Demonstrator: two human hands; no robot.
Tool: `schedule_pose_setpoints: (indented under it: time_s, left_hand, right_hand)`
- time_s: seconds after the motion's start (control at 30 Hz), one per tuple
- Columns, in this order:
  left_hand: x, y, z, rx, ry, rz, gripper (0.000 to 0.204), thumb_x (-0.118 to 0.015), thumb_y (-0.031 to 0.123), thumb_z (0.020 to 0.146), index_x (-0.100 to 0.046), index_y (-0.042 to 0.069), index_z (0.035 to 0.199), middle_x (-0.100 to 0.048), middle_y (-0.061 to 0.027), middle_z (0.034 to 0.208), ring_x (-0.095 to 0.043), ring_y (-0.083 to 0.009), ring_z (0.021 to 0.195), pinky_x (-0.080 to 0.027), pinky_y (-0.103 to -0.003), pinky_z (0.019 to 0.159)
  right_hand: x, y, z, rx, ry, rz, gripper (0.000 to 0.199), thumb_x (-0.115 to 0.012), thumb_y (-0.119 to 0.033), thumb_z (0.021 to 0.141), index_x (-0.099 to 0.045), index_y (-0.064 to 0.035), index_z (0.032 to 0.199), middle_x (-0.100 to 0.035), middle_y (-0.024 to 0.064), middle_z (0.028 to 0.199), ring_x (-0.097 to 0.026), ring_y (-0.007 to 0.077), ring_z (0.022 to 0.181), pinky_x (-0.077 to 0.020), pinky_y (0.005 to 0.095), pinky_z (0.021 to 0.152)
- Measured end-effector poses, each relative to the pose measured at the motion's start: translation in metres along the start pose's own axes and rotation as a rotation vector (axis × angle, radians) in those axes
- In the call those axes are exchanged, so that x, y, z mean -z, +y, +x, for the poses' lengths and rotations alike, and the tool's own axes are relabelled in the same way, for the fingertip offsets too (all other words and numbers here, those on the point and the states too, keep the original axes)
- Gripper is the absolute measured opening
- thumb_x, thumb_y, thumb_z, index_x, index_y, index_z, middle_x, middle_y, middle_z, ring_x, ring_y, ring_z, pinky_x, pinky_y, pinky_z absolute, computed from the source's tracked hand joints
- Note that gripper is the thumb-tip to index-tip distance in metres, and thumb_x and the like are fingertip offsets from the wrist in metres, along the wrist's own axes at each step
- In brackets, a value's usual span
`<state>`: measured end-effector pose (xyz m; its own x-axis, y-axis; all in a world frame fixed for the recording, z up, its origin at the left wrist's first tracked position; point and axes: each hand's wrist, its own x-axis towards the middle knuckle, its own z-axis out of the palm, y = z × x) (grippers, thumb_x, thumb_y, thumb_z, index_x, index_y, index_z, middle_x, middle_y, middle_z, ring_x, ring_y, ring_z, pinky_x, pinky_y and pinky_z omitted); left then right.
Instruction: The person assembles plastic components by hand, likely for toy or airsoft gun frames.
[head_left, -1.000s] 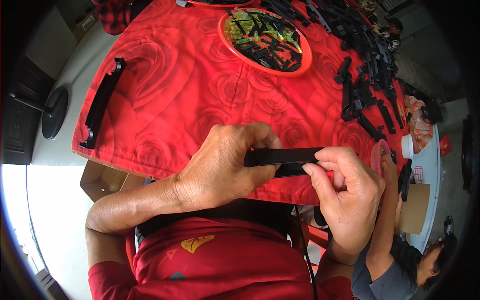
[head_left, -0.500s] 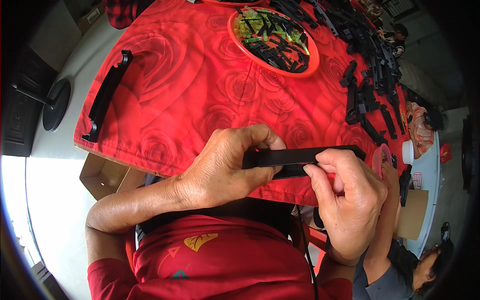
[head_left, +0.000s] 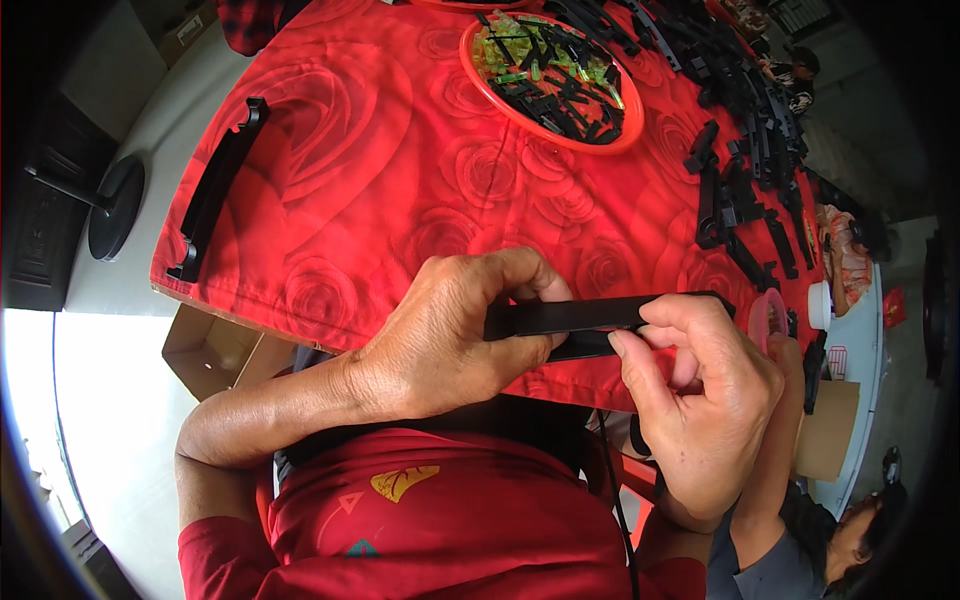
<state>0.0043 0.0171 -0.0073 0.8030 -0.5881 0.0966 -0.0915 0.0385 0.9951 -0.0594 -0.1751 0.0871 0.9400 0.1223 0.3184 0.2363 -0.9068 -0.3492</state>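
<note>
Gripping a long black plastic bar (head_left: 575, 318) from both ends, just above the near edge of the desk (head_left: 400, 180). Left hand (head_left: 450, 335) wrapping closed around the bar's left end, thumb over the top. Right hand (head_left: 700, 395) pinching the bar's right end between thumb and fingertips. Lying near the desk's left edge: a black handle (head_left: 215, 190). Sitting at the desk's far side: a red tray (head_left: 480, 70) of small black and green parts. Spreading along the desk's right side: loose black parts (head_left: 745, 150).

Red tray (head_left: 628, 128), long black handle (head_left: 215, 190).
</note>
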Motion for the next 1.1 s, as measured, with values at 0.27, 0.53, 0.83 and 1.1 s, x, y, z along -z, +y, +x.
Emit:
schedule_pose_setpoints:
  time_s: [0.27,0.53,0.83,1.1]
  left_hand:
    - [-0.005,0.0,-0.002,-0.021,0.0,0.034,0.024,-0.073,-0.002,0.092,-0.066,0.0,0.115,-0.07,-0.0015,0.091,-0.066,-0.0059,0.085,-0.053,-0.025,0.072]
    - [-0.006,0.002,-0.001,0.06,-0.018,0.028,0.023,-0.073,-0.001,0.093,-0.067,0.001,0.115,-0.069,-0.0007,0.089,-0.064,-0.0051,0.08,-0.051,-0.024,0.069]
    - [-0.005,-0.002,-0.001,0.024,0.037,0.036,0.023,-0.073,-0.001,0.092,-0.066,0.001,0.114,-0.068,-0.0001,0.086,-0.065,-0.0052,0.079,-0.051,-0.025,0.068]
    - [-0.007,-0.003,-0.003,0.033,0.021,0.003,0.023,-0.073,-0.001,0.093,-0.066,0.001,0.114,-0.068,-0.0003,0.089,-0.064,-0.0051,0.081,-0.051,-0.024,0.069]
  right_hand:
    - [-0.001,0.007,-0.004,-0.081,0.0,0.099,0.025,-0.085,0.005,0.078,-0.071,-0.0028,0.097,-0.069,0.007,0.075,-0.066,0.0156,0.061,-0.0477,0.0306,0.049]
    - [0.006,0.019,0.004,-0.161,-0.133,0.218,0.027,-0.084,0.005,0.081,-0.069,-0.0027,0.101,-0.07,0.0077,0.073,-0.064,0.0124,0.054,-0.0466,0.0283,0.05]
    - [-0.007,0.009,-0.002,-0.066,-0.007,0.048,0.029,-0.085,0.005,0.079,-0.069,-0.0042,0.102,-0.068,0.0096,0.076,-0.067,0.0197,0.059,-0.0508,0.0325,0.05]
    - [-0.003,0.006,-0.004,-0.164,-0.032,0.13,0.03,-0.086,0.004,0.079,-0.069,-0.0042,0.103,-0.069,0.0094,0.076,-0.067,0.0197,0.059,-0.0507,0.0324,0.05]
